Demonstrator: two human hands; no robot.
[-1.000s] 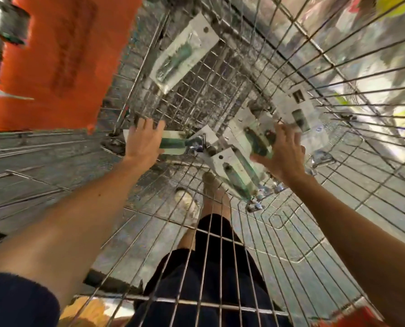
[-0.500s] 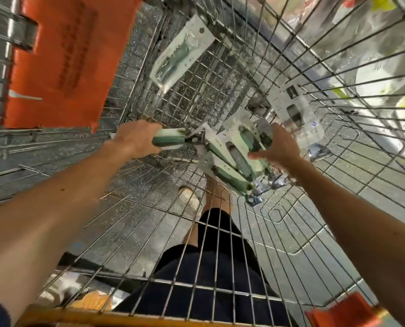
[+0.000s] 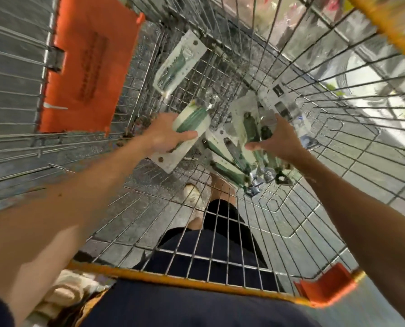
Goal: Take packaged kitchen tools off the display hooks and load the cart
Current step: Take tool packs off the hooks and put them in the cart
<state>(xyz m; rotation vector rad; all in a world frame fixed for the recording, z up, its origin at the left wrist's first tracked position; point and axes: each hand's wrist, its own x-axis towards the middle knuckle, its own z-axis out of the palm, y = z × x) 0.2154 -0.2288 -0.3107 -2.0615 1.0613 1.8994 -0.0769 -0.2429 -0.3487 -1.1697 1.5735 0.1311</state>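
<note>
The left hand [image 3: 166,138] is inside the basket with its fingers and thumb wrapped round one green-handled pack [image 3: 192,123], a tool on a white backing card whose hang-hole end sticks out below the palm. The right hand [image 3: 281,140], just beside it, grips a fanned bundle of packs [image 3: 234,152]. Its thumb lies across the near side and its fingers curl over the top. The green handles point down and toward the left hand, and the shiny metal ends hang below the wrist. How many packs are in the fan is hard to count through the blur, though there are clearly several.

Beyond the left hand a lone pack [image 3: 180,64] leans against the far wire wall of the cart [image 3: 338,147]. Just past the right hand's fingertips lies a labelled pack [image 3: 281,100] with black-and-white print, apparently resting on the wire.

Left of the left hand is the orange flap [image 3: 86,67]. The yellow rim [image 3: 173,277] runs near the elbows, and the person's dark shorts [image 3: 220,244] show through the mesh below.

I judge the task to be in its loading stage: at least two packs sit in the cart, and both hands appear to be bringing more down to set beside them. Neither hand has let go of its load. No display hooks are in view, so what is left to fetch cannot be told
</note>
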